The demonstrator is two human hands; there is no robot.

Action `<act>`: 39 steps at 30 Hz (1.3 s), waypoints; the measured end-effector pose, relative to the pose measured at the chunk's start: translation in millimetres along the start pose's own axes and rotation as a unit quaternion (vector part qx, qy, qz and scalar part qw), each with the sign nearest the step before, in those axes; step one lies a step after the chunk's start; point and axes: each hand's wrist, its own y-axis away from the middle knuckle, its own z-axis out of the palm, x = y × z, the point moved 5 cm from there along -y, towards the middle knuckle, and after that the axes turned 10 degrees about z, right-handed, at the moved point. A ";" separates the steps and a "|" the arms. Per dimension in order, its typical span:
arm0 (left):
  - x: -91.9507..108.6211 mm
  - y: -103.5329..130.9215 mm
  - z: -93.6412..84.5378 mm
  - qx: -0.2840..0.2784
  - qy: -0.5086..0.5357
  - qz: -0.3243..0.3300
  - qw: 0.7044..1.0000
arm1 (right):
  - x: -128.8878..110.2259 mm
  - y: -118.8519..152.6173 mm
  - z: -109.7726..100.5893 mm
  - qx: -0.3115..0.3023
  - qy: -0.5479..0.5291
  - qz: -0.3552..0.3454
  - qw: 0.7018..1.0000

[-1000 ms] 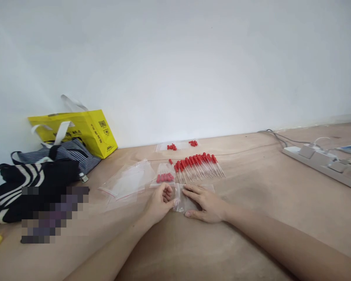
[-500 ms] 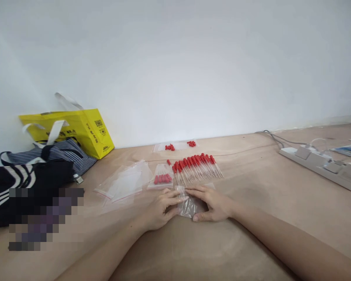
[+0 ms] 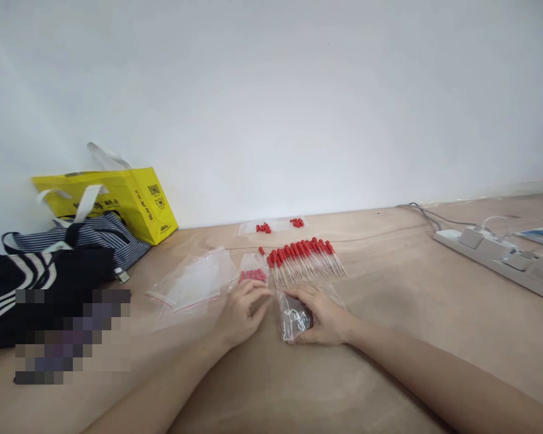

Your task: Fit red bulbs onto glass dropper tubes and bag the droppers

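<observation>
My right hand (image 3: 323,316) grips a clear plastic zip bag (image 3: 294,319), fingers at its far edge and thumb at its near edge. The bag lies on the table and looks flat. To its left, my left hand (image 3: 244,310) has its thumb apart from the fingers, with nothing seen between them. Its fingertips reach the near edge of a small clear bag (image 3: 254,263) holding several red-headed pieces. Just beyond my hands lies a row of thin, pale sticks with red heads (image 3: 305,256). One red head (image 3: 261,250) stands out by the filled bag.
Flat clear zip bags (image 3: 196,280) overlap on the left. Against the wall lie more bagged red-headed sticks (image 3: 278,226). A yellow shopping bag (image 3: 149,205), a striped bag (image 3: 108,238) and dark cloth (image 3: 72,271) sit far left. A white power strip (image 3: 493,262) with plugs and cables stands right.
My left hand has left the clear bag and moved left to the filled bag. My right hand has closed more around the clear bag, which has shifted slightly right.
</observation>
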 end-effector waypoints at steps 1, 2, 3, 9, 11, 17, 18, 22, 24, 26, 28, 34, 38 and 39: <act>-9.0 -1.8 -1.4 0.002 -0.033 -0.006 0.999 | 0.2 -0.3 -0.8 -0.006 0.002 -0.012 1.000; -18.2 -3.7 -0.6 -0.014 -0.055 -0.009 0.998 | 0.1 -0.5 -1.5 -0.013 0.005 -0.026 1.000; -27.3 -5.5 1.4 -0.035 -0.065 -0.011 0.997 | -0.2 -0.7 -1.9 -0.020 0.010 -0.038 0.999; -63.8 -9.2 8.5 -0.073 -0.070 -0.087 0.991 | -1.4 -0.6 0.3 -0.055 0.035 -0.081 0.995; -69.7 -12.1 5.1 -0.070 -0.076 -0.128 0.986 | -1.7 -0.2 0.3 -0.053 0.044 -0.084 0.994; -106.0 -52.5 -8.3 -0.034 -0.092 -0.240 0.966 | -3.4 1.2 -0.3 -0.054 0.059 -0.095 0.992; -115.6 -61.7 -7.3 -0.030 -0.092 -0.263 0.960 | -3.2 1.1 -0.5 -0.052 0.059 -0.094 0.992; -148.1 -89.0 8.1 -0.032 -0.084 -0.359 0.929 | -2.1 0.5 -1.2 -0.043 0.062 -0.083 0.994; -156.4 -95.7 18.4 -0.028 -0.070 -0.392 0.917 | -2.1 0.2 -1.4 -0.042 0.060 -0.082 0.994; -160.7 -99.4 26.5 -0.013 -0.050 -0.418 0.907 | -2.6 0.0 -1.8 -0.043 0.057 -0.083 0.994; -162.8 -102.5 30.0 0.013 -0.025 -0.438 0.899 | -3.0 -0.3 -2.5 -0.043 0.055 -0.081 0.994; -148.1 -103.8 9.2 0.139 0.098 -0.422 0.890 | -2.7 0.2 -2.4 -0.052 0.056 -0.070 0.995; -106.5 -63.3 -16.4 0.209 0.210 -0.358 0.885 | -1.2 0.2 -1.2 -0.046 0.058 -0.064 0.995; -93.7 -47.3 -21.5 0.218 0.232 -0.345 0.883 | -1.0 0.1 -1.1 -0.044 0.058 -0.062 0.995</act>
